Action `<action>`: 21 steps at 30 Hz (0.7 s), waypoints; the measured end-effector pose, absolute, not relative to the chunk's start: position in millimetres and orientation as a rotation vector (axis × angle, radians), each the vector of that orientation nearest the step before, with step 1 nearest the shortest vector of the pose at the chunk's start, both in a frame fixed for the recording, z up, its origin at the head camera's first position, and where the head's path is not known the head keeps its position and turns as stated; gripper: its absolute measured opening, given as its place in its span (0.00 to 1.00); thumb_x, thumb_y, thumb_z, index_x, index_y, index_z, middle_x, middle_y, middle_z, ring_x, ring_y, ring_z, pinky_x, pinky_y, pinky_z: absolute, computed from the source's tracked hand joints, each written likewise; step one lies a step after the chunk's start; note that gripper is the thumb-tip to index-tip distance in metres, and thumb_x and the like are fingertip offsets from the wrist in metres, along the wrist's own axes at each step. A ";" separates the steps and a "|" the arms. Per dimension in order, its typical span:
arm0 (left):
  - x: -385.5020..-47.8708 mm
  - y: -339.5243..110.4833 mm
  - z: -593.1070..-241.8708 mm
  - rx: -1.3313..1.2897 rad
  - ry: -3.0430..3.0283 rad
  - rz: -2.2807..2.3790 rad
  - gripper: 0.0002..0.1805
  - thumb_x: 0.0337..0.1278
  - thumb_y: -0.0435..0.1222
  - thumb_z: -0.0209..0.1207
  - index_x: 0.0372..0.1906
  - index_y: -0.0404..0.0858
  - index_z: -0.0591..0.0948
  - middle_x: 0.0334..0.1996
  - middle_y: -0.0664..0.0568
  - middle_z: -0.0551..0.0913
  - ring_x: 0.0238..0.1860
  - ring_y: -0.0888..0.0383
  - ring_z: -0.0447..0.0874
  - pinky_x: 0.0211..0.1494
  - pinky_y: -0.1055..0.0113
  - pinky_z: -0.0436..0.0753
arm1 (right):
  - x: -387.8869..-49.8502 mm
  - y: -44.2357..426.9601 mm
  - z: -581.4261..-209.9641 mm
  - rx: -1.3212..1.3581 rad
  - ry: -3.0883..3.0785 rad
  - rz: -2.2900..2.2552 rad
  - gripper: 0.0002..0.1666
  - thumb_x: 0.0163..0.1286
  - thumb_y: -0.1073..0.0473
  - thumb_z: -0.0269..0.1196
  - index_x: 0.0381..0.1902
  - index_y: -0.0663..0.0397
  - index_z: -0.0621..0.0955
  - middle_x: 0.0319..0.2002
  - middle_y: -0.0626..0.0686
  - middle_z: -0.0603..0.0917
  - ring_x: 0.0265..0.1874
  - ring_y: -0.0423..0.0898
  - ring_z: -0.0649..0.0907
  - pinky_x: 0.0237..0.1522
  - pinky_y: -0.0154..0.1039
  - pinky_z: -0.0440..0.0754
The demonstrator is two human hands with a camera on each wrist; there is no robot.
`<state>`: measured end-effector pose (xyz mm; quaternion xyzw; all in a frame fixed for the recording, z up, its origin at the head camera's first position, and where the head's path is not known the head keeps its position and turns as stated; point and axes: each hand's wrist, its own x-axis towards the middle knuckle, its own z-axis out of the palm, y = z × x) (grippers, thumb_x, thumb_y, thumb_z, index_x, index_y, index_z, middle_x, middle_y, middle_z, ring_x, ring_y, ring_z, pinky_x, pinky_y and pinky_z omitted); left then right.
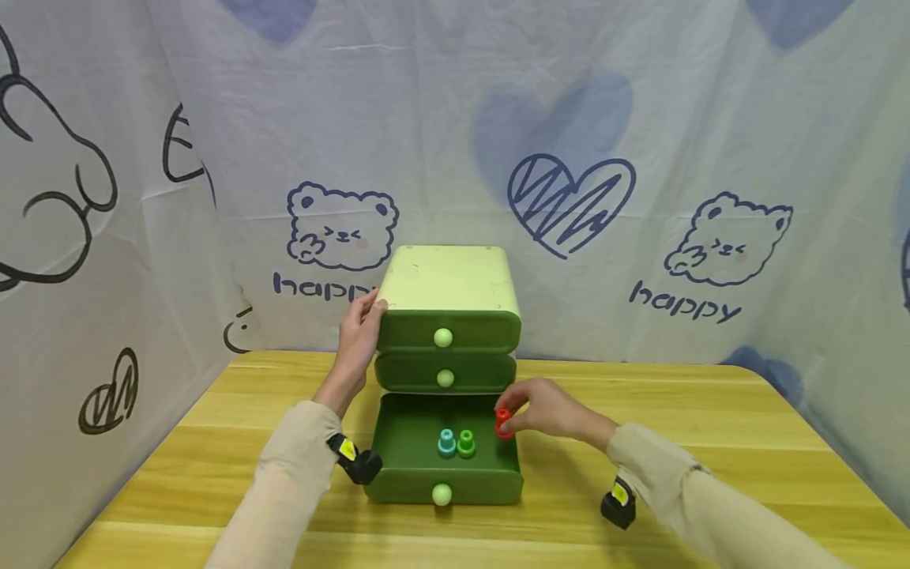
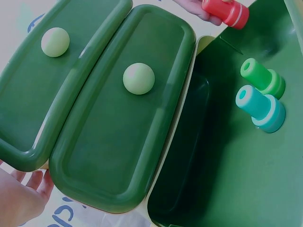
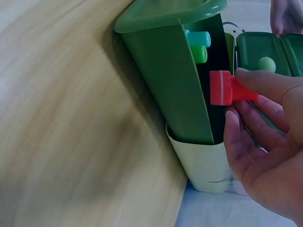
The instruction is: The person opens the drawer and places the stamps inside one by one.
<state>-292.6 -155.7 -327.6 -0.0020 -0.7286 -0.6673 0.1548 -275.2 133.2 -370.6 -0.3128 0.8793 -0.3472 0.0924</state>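
Note:
A small cabinet (image 1: 451,276) with a pale yellow-green shell and dark green drawers stands on the table. Its bottom drawer (image 1: 405,427) is pulled out; the two upper ones are closed. My left hand (image 1: 355,344) rests against the cabinet's upper left side, thumb near the front top corner. Between thumb and fingers, my right hand (image 1: 550,409) pinches a red stepped peg (image 3: 221,88), held over the right wall of the bottom drawer. Side by side inside that drawer stand a light blue stepped peg (image 2: 260,109) and a green one (image 2: 263,78), both upright.
Pale round knobs (image 1: 442,495) stick out from the drawer fronts. The wooden table (image 1: 640,442) extends to both sides of the cabinet. Behind it hangs a white cloth (image 1: 441,158) printed with hearts and bears.

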 end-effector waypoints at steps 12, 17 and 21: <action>-292.3 -156.2 -328.4 -0.003 -2.087 -1.913 0.29 0.69 0.42 0.48 0.71 0.37 0.64 0.65 0.42 0.67 0.62 0.47 0.65 0.65 0.54 0.67 | -284.0 118.9 -364.7 -0.915 2.443 -0.951 0.11 0.52 0.71 0.72 0.35 0.59 0.84 0.31 0.47 0.85 0.33 0.40 0.82 0.36 0.34 0.81; -291.6 -156.0 -327.5 -0.005 -2.086 -1.905 0.29 0.70 0.43 0.47 0.71 0.37 0.63 0.66 0.43 0.67 0.63 0.47 0.65 0.66 0.55 0.66 | -284.1 108.7 -364.1 -0.915 2.432 -0.896 0.11 0.51 0.72 0.72 0.34 0.59 0.84 0.31 0.47 0.84 0.34 0.40 0.82 0.37 0.33 0.82; -292.2 -155.6 -327.9 -0.007 -2.086 -1.905 0.29 0.69 0.42 0.47 0.71 0.37 0.64 0.66 0.42 0.67 0.63 0.47 0.64 0.66 0.54 0.66 | -284.7 101.5 -366.1 -0.934 2.400 -0.870 0.10 0.52 0.73 0.71 0.33 0.60 0.84 0.30 0.47 0.84 0.33 0.40 0.82 0.36 0.33 0.82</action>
